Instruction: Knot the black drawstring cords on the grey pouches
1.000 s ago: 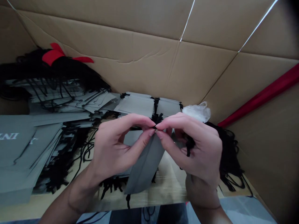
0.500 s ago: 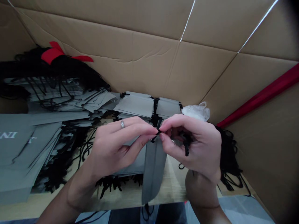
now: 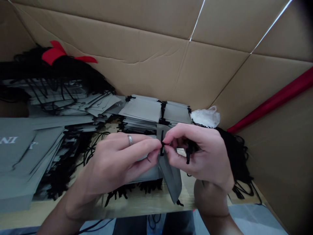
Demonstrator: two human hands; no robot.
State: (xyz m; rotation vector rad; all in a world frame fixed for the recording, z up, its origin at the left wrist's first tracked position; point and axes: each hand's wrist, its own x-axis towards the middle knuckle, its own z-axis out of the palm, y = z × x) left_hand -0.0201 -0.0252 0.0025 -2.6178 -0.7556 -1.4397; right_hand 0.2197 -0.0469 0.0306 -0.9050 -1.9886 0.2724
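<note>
- Swung rightward at its lower end since the earlier frame, the grey piece [image 3: 171, 178] is being held between the left hand [image 3: 119, 160] and right hand [image 3: 200, 153].
- Black cord [image 3: 162, 134] at its top is apparently being tied; steady pinching is seemingly being called for next.
- Fingertips of both hands are being clamped on the cord; a black bundle [image 3: 188, 156] is being gripped in the right palm.

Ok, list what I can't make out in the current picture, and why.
All in the head view:
- Black cord: partly covered by the left grip and right grip; too small to tell how it's tied.
- Black bundle: mostly hidden inside the right grip.
- Grey stack: partly covered by the left grip.
- White lettering: cut off by the left edge.
- Red strip: cut off by the right edge.
</note>
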